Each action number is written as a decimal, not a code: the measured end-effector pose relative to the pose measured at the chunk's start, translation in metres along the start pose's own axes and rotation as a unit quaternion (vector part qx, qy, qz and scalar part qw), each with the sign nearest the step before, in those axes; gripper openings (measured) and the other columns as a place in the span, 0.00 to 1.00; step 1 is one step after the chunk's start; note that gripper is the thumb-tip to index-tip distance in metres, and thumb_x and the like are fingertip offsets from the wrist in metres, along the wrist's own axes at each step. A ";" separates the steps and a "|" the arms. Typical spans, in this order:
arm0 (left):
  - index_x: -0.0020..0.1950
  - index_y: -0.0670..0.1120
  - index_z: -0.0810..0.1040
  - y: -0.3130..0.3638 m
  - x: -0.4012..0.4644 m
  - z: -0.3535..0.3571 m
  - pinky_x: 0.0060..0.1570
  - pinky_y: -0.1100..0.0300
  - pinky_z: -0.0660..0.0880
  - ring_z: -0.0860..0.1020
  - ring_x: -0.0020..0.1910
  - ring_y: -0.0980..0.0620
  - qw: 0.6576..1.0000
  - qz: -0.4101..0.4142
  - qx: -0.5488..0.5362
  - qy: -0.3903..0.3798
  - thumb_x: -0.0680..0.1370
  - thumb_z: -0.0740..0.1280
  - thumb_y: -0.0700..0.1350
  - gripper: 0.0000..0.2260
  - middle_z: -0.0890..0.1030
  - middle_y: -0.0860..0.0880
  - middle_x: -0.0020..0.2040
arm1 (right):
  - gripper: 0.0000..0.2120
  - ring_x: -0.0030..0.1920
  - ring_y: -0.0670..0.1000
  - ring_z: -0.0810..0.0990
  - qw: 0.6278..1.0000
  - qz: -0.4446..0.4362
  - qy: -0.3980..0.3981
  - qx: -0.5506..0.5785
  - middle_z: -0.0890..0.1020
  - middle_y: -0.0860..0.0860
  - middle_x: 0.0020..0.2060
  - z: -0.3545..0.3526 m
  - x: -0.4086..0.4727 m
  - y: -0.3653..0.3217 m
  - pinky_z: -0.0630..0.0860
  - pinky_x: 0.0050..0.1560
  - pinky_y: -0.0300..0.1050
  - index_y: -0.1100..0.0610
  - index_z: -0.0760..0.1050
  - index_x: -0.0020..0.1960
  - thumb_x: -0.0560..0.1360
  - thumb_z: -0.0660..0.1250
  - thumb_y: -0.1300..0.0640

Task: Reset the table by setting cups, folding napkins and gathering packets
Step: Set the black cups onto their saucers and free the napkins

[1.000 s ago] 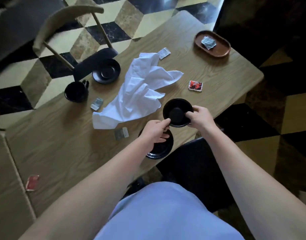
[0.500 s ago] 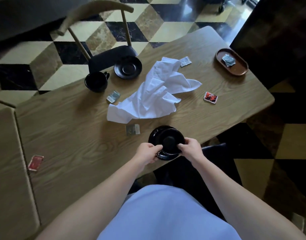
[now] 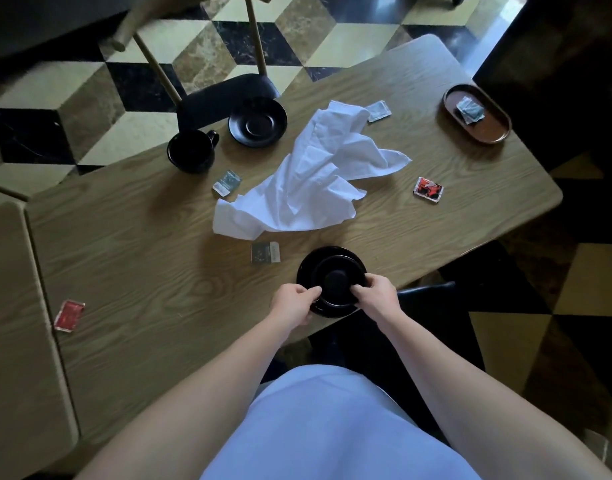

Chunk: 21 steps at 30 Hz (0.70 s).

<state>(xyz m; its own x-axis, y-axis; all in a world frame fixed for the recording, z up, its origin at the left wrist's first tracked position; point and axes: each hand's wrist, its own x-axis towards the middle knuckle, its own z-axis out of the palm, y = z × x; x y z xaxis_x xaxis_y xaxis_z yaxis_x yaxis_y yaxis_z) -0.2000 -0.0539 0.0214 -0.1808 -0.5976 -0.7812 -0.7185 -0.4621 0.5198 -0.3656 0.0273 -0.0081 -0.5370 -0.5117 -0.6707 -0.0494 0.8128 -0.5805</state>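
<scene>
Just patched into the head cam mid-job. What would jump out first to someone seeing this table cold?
First, the crumpled white napkin sprawled unfolded across the middle of the wooden table. Next, at the near edge, the left hand and right hand grip a black cup sitting on its saucer. Packets lie scattered around, including a red packet to the right, while an oval tray at the far right corner already holds some.

A second ago both hands hold the black cup (image 3: 336, 281) in the air above the saucer (image 3: 327, 308); now it sits on the saucer, left hand (image 3: 292, 304) and right hand (image 3: 375, 295) gripping its rim.
</scene>
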 end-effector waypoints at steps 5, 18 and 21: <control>0.45 0.46 0.83 0.002 0.004 0.000 0.44 0.52 0.84 0.86 0.39 0.47 1.000 -0.015 -0.015 -0.004 0.77 0.69 0.54 0.12 0.85 0.47 0.45 | 0.05 0.43 0.57 0.85 1.000 -0.007 0.001 -0.010 0.83 0.50 0.32 0.000 0.004 -0.004 0.83 0.47 0.54 0.54 0.80 0.38 0.70 0.67 0.60; 0.48 0.44 0.83 -0.003 0.011 -0.012 0.44 0.54 0.83 0.85 0.42 0.45 0.998 -0.043 -0.044 -0.024 0.76 0.71 0.53 0.12 0.84 0.44 0.50 | 0.04 0.42 0.49 0.82 0.999 -0.034 -0.025 -0.027 0.83 0.44 0.39 0.004 -0.001 -0.003 0.72 0.39 0.38 0.47 0.79 0.48 0.74 0.69 0.55; 0.49 0.43 0.82 -0.003 0.011 -0.016 0.43 0.56 0.83 0.84 0.38 0.48 0.997 -0.039 -0.058 -0.038 0.76 0.72 0.52 0.12 0.83 0.45 0.51 | 0.03 0.46 0.52 0.82 0.997 -0.033 -0.037 -0.056 0.82 0.46 0.41 0.003 0.001 -0.007 0.77 0.47 0.45 0.48 0.78 0.50 0.76 0.69 0.53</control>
<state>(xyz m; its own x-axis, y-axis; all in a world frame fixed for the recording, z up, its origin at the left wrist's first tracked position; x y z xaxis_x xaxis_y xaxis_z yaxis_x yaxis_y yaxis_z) -0.1887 -0.0694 0.0167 -0.1800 -0.5073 -0.8427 -0.6513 -0.5806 0.4886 -0.3634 0.0204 -0.0066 -0.4662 -0.5812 -0.6670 -0.1781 0.8002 -0.5727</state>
